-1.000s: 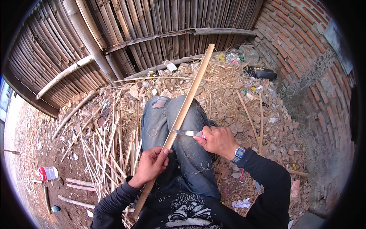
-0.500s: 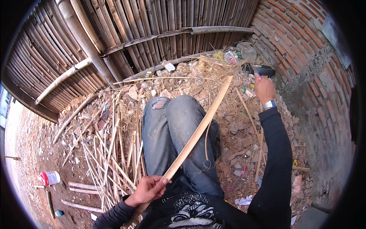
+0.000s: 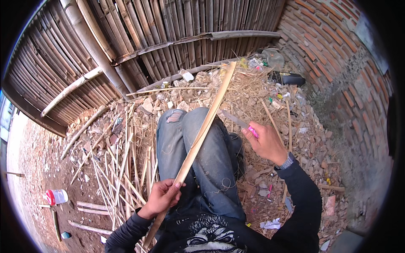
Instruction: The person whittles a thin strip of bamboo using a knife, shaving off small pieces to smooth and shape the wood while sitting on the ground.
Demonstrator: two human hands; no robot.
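Clasping strip, slanting forward-right, in left hand; gripping knife in right hand, just right of strip, perhaps touching.

Strip is held in left hand, extended forward over the legs. Knife is held in right hand, pointed left toward the strip. Sticks are piled left of left hand; tub is placed farther left. Wall is located right of right hand, fence ahead of both.

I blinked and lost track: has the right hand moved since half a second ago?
Yes: the right hand, holding the knife, has come down the picture and leftward, away from the black object.
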